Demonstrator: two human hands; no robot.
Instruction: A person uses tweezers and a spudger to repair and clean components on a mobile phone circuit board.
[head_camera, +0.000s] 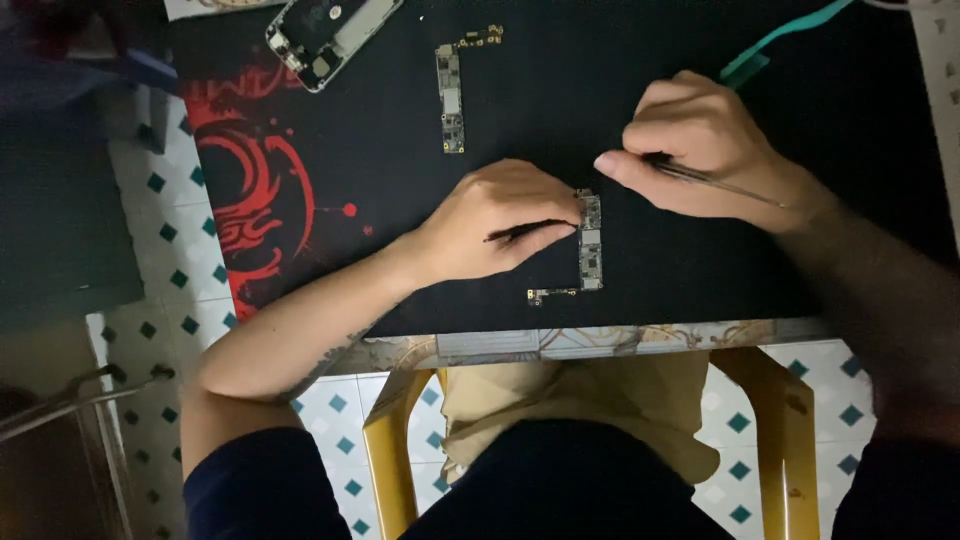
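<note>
**Board held near the mat's front edge, tool above it**

The left hand (490, 225) pinches thin tweezers (525, 232) with fingers pressed together, tips touching the board (590, 240), which lies on the black mat (700, 260) near its front edge. The right hand (700, 145) has thumb and fingers closed around a slim tool (715, 180), just above the board's top end. A slip of either point could scratch parts or flick the board off the edge. A second board (452, 95) and an opened phone (330, 30) lie toward the back edge.
</note>
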